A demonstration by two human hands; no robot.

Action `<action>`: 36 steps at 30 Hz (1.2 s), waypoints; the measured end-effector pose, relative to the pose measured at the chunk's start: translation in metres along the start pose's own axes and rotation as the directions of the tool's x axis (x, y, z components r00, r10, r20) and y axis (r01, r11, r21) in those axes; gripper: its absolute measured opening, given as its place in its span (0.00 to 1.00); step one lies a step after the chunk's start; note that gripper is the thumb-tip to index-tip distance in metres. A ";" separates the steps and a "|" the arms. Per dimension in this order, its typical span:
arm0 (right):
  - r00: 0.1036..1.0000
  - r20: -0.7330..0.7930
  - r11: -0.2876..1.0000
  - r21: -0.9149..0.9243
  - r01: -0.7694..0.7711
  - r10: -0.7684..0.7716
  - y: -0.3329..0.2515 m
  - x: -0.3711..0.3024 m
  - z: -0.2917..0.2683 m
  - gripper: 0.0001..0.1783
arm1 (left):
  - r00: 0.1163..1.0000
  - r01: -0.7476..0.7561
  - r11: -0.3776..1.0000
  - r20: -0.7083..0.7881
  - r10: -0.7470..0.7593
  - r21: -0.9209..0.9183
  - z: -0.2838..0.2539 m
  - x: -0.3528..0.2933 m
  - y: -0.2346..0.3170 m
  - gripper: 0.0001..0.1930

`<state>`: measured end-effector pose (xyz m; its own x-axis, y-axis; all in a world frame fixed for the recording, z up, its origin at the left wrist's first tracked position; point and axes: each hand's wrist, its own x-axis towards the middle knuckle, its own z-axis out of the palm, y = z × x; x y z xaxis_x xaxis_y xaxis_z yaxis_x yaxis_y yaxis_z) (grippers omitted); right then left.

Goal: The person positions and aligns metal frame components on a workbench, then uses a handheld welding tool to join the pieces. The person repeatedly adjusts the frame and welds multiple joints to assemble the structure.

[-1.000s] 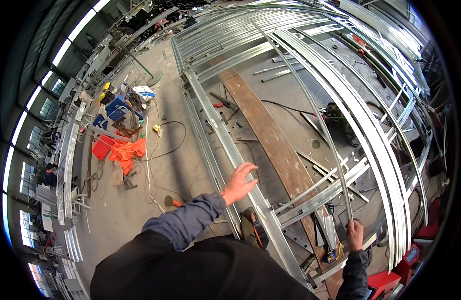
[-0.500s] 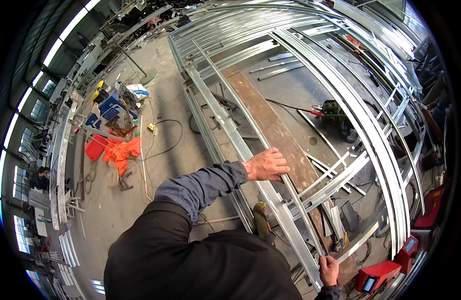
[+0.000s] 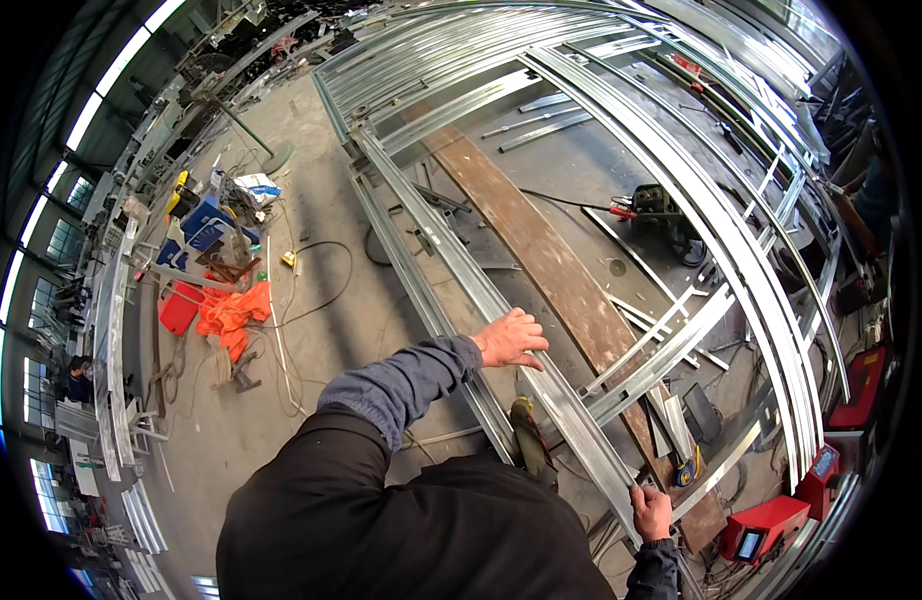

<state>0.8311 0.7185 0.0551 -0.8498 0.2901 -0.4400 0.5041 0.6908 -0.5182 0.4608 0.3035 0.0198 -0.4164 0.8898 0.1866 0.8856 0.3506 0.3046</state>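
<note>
A long galvanized steel bar (image 3: 578,412) lies along the wide metal rail in front of me, the two so close that their edges are hard to tell apart. My left hand (image 3: 512,339) rests on top of the rail, its fingers loosely stretched over it and apart. Close to the near end, my right hand (image 3: 652,513) is closed around the edge of the bar, thumb on top. A cordless power tool (image 3: 530,440) with a dark green body is below, left of the rail. Right of my right hand is a blue and yellow tape measure (image 3: 688,468).
A rusty brown plank (image 3: 541,250) runs beyond the rail. Several curved silvery rails (image 3: 701,230) arc along the right. Red boxes with screens (image 3: 764,528) stand at lower right. Orange cloth (image 3: 233,318), cables and a blue crate (image 3: 207,222) lie on the floor to the left.
The thin steel bar, held apart to the right of the rail before, has come left against it. My left hand has loosened from its grip and moved slightly down; my right hand has shifted slightly up.
</note>
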 end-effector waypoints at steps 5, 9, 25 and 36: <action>0.999 -0.008 0.999 0.000 0.043 -0.043 -0.017 0.022 0.016 0.29 | 1.000 0.016 1.000 0.010 -0.016 0.003 0.007 -0.013 -0.029 0.24; 0.994 -0.039 0.995 -0.029 0.100 -0.101 -0.021 0.032 0.033 0.27 | 0.999 0.034 0.999 0.037 -0.035 0.009 0.006 -0.017 -0.044 0.24; 0.948 -0.229 0.974 0.000 0.228 -0.222 -0.058 0.023 0.049 0.11 | 0.986 0.076 0.997 0.144 -0.079 0.024 0.000 -0.023 -0.057 0.27; 0.933 -0.260 0.969 -0.052 0.242 -0.247 -0.044 0.025 0.097 0.10 | 0.990 0.089 0.995 0.114 -0.082 -0.054 0.012 -0.031 -0.057 0.20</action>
<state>0.8021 0.6312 -0.0040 -0.9576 0.2729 -0.0919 0.2753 0.7739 -0.5703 0.4262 0.2593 -0.0145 -0.4616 0.8854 0.0537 0.8329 0.4118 0.3697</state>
